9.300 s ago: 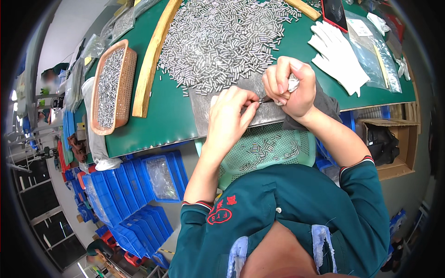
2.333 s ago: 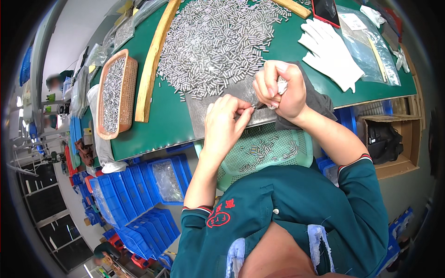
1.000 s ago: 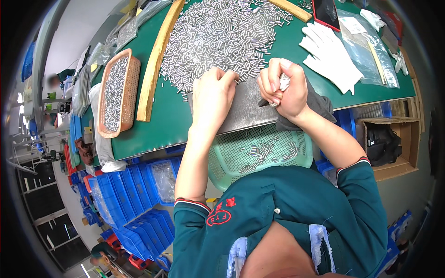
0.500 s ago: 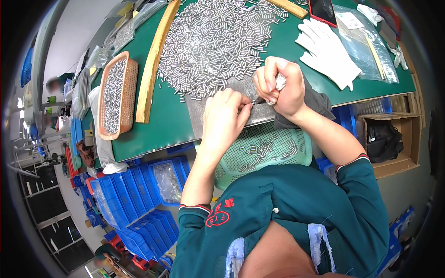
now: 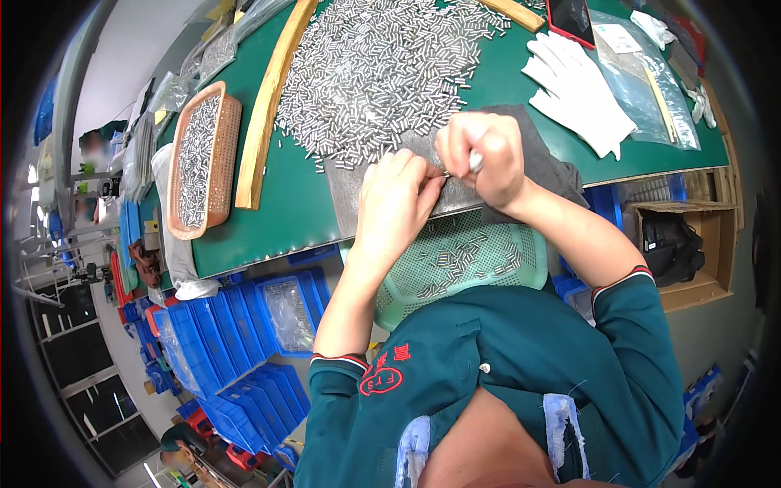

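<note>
My left hand [image 5: 394, 193] is closed in a pinch over the front of a grey metal plate [image 5: 346, 195]. Between its thumb and finger shows the end of a small metal pin [image 5: 445, 175]. Close beside it, my right hand [image 5: 491, 156] is a fist round a tool with a white-wrapped handle [image 5: 476, 161]; the working end is mostly hidden. Beyond both hands spreads a large heap of short silvery pins [image 5: 374, 81]. Below the table edge sits a green mesh basket [image 5: 394, 297] with loose pins in it.
Wooden strips [image 5: 264, 138] flank the heap. An orange basket [image 5: 220, 187] of pins stands left. A dark cloth [image 5: 545, 154], white glove [image 5: 579, 102] and phone [image 5: 571, 20] lie right. Blue bins [image 5: 220, 325] stand below left, a cardboard box [image 5: 716, 244] at right.
My right fist has turned and shifted slightly left, hiding more of the tool's dark end. My left hand stays nearly in place, still pinching.
</note>
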Demonstrator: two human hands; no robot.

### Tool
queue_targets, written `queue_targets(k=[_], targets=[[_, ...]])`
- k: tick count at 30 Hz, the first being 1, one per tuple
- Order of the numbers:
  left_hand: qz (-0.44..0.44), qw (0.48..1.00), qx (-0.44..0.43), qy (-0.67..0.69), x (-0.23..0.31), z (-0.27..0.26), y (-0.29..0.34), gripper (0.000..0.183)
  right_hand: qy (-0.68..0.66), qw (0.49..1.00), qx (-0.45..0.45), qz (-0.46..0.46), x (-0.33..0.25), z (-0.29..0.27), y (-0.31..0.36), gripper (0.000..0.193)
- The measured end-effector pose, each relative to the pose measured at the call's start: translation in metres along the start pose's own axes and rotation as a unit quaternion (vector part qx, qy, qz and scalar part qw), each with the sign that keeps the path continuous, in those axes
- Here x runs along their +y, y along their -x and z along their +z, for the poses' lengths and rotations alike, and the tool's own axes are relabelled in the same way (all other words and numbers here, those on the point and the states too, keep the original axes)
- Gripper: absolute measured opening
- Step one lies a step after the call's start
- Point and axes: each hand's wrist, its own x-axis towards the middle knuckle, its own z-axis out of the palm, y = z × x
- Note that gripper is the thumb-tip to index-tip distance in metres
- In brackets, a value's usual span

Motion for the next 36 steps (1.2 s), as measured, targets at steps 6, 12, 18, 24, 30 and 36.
queue_targets(k=[6,12,18,24,30,36], targets=[[-0.025,0.999,0.010,0.040,-0.001,0.005,0.003,0.008,-0.170,0.979,0.071,0.086,-0.004,-0.004,0.000,0.039],[-0.037,0.998,-0.004,0.049,0.000,0.005,0.002,0.008,-0.194,0.975,0.075,0.084,-0.003,-0.006,0.000,0.039],[-0.009,0.999,0.014,0.038,0.001,0.003,0.001,0.011,-0.070,0.995,0.034,0.055,-0.006,0.003,0.000,0.039],[-0.009,0.999,-0.033,0.026,0.004,-0.006,-0.006,0.009,-0.114,0.989,0.074,0.057,-0.008,-0.001,-0.002,0.038],[0.060,0.994,-0.093,-0.005,0.000,-0.010,-0.010,0.009,-0.119,0.987,0.091,0.054,-0.009,-0.002,-0.001,0.038],[0.038,0.997,-0.018,0.071,-0.005,-0.008,-0.007,0.007,-0.125,0.987,0.083,0.060,-0.009,-0.002,-0.001,0.038]])
